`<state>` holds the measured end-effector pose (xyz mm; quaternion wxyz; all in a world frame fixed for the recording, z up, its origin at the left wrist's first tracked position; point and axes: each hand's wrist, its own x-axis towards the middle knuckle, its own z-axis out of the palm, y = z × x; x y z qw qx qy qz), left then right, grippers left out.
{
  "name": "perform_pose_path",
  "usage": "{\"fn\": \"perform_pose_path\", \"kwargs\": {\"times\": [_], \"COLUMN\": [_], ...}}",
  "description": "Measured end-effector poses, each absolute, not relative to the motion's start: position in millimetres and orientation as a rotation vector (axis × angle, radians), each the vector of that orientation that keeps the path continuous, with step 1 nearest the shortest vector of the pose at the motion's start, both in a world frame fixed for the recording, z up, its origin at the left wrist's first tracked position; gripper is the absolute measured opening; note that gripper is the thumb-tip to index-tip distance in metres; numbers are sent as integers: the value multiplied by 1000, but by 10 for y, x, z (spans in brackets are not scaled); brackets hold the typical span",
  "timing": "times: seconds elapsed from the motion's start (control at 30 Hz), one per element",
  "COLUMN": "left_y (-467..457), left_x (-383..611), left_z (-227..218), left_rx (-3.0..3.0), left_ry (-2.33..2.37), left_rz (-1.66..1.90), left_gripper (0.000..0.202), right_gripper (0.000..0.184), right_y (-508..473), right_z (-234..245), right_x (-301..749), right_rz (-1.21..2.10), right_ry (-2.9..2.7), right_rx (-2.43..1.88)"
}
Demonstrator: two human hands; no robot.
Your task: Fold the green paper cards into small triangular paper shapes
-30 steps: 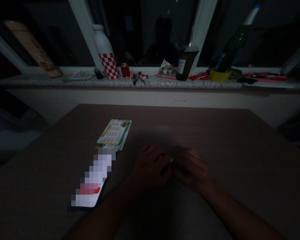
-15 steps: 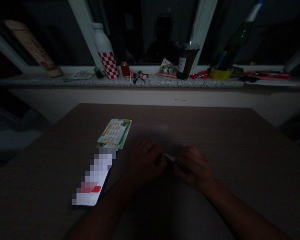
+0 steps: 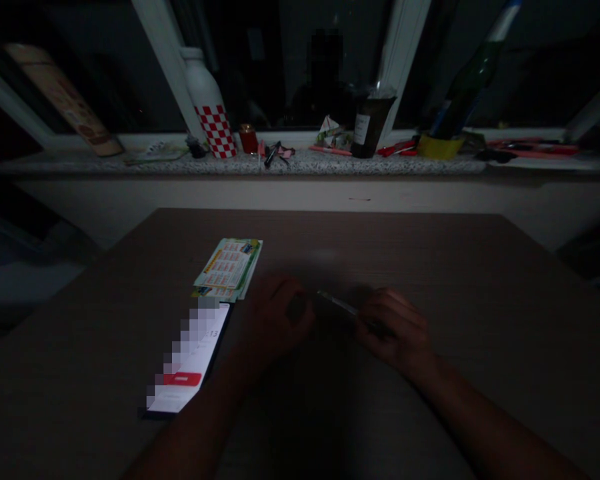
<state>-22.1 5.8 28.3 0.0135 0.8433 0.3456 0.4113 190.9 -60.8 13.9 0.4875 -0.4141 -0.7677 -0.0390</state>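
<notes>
My right hand (image 3: 397, 327) is closed around a slim, pen-like stick (image 3: 337, 303). Its pale, thin end sticks out to the left, clear of my other hand. My left hand (image 3: 277, 317) hovers beside that end with fingers curled toward the thumb. Something dark shows between those fingers, too dim to make out. Left of my left forearm lies a lit phone (image 3: 193, 360) with a red button on its screen. Beyond it, a small stack of printed cards (image 3: 229, 263) rests on the wooden table (image 3: 405, 247).
Behind the table runs a granite windowsill (image 3: 300, 162). On it stand a white bottle with red checks (image 3: 215, 123), a tan tumbler (image 3: 67, 100), a small red jar (image 3: 249, 139), a dark cup (image 3: 370, 127) and a green bottle (image 3: 470, 87), among pens and small clutter.
My hands have drawn apart. The left has moved left and off the stick, baring its thin end. The right has shifted slightly right, still holding the stick.
</notes>
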Motion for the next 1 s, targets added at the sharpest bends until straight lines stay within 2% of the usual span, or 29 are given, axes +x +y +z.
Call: {"fn": "perform_pose_path", "kwargs": {"times": [0.1,0.3,0.63,1.0], "left_y": [7,-12,-139,-115], "left_x": [-172,-126,31,-4], "left_z": [280,264,267,270], "left_rx": [2647,2709,2824,2798], "left_ry": [965,843,662,656], "left_rz": [1207,1174,1075,1035], "left_gripper": [23,5,5,6], "right_gripper": [15,11,11,10], "right_y": [-596,-586,-570,-555], "right_z": [130,105,92,118], "right_x": [1914,1918,1860,2002], "right_rz": [-83,-55,-135,-221], "right_ry": [-1865,-1888,-1934,-1986], "right_rx": [-1003,-1045,-1054,-1273]}}
